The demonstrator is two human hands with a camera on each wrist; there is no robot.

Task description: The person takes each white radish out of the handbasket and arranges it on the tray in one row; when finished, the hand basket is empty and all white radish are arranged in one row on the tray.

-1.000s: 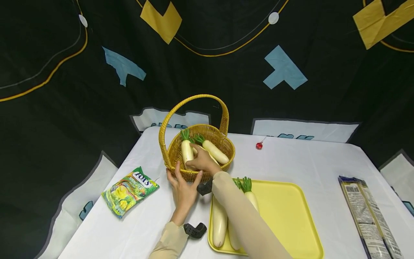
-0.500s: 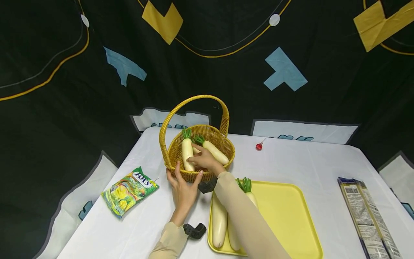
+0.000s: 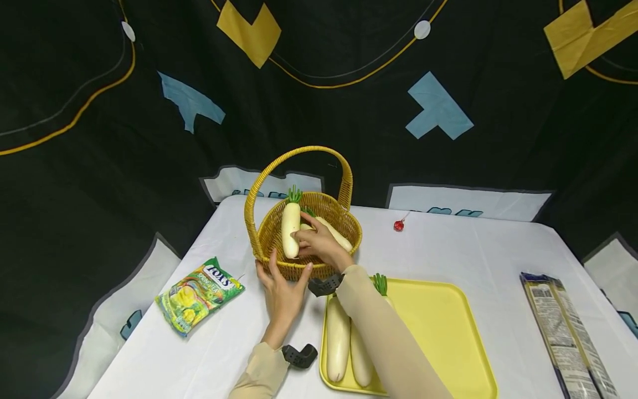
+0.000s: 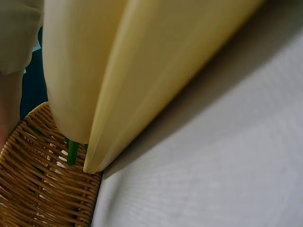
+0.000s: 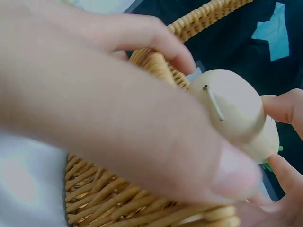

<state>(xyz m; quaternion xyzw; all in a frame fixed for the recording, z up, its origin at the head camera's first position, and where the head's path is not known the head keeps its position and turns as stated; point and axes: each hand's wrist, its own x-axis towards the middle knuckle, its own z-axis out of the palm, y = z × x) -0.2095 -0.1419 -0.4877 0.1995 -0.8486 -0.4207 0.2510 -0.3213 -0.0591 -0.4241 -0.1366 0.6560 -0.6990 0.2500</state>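
A black backdrop (image 3: 349, 127) with blue and yellow patches hangs behind a counter (image 3: 433, 244) spread with white cloth. Toward the counter's far left corner stands a woven basket (image 3: 326, 205), its arched handle (image 3: 319, 148) up. The right-hand grip (image 3: 321, 241) is closed around a white radish (image 3: 291, 230), thumb on one side and fingers on the other. That radish is at the basket's mouth, toward its left side; whether it touches the bottom is unclear. Its green leaves (image 3: 294, 194) point to the counter's far edge and its rounded root end to the near edge, so the long axis runs nearly straight from near to far. In the right wrist view a thin rootlet (image 5: 214, 104) sticks out from that end.

The left-hand grip (image 3: 284, 293) is spread wide, fingers and thumb well apart, touching the basket's near left side. Another radish (image 3: 340, 237) lies aslant in the basket, partly covered by the right hand. Nearer the counter's front edge, a yellow tray (image 3: 438, 327) carries more radishes (image 3: 338, 341), lying along its left side. A green candy bag (image 3: 200, 296) lies by the counter's left edge, a long packet (image 3: 568, 335) toward the right.
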